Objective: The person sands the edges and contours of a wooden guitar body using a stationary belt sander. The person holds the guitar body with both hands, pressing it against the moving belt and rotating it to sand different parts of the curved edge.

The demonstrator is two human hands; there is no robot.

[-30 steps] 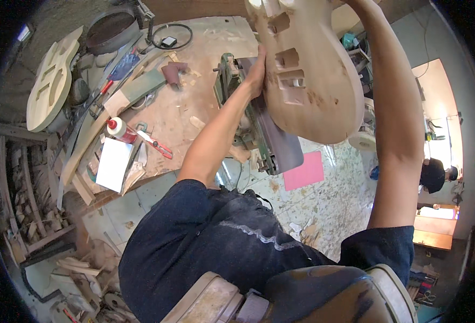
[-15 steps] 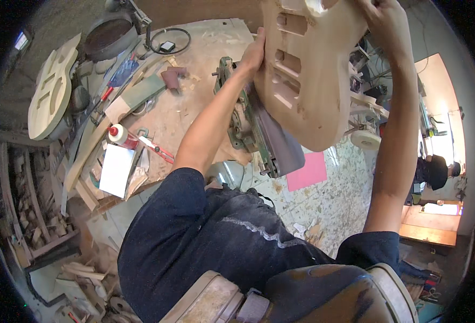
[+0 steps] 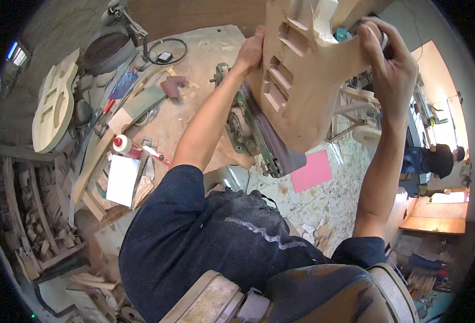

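Over the green belt sander (image 3: 237,121) at the bench's edge, the person holds up a pale wooden guitar body (image 3: 313,86) with 2 hands, its routed cavities in view. Its rounded lower end hangs in front of the grey-brown abrasive belt (image 3: 291,160); whether wood and belt touch cannot be told from this angle.

The main change is at the right hand (image 3: 396,67). About 1 s ago it lay beyond the upper border; now it is in full view, curled around the horn at the upper right, with the thumb on the near face. The body has turned in the same interval, so that the horn and the cutout beside it have come into sight. The left hand (image 3: 251,48) is at the left edge throughout, palm against the wood; its fingers run out of sight, so how far they close cannot be told.

For the work, this looks like a change of grip and angle, which brings a different stretch of the rim near the belt. The surroundings lie as they did: the 2nd guitar body (image 3: 54,107) at far left, the red-capped bottle (image 3: 125,145) on the bench (image 3: 170,126), the pink sheet (image 3: 313,171) on the floor.
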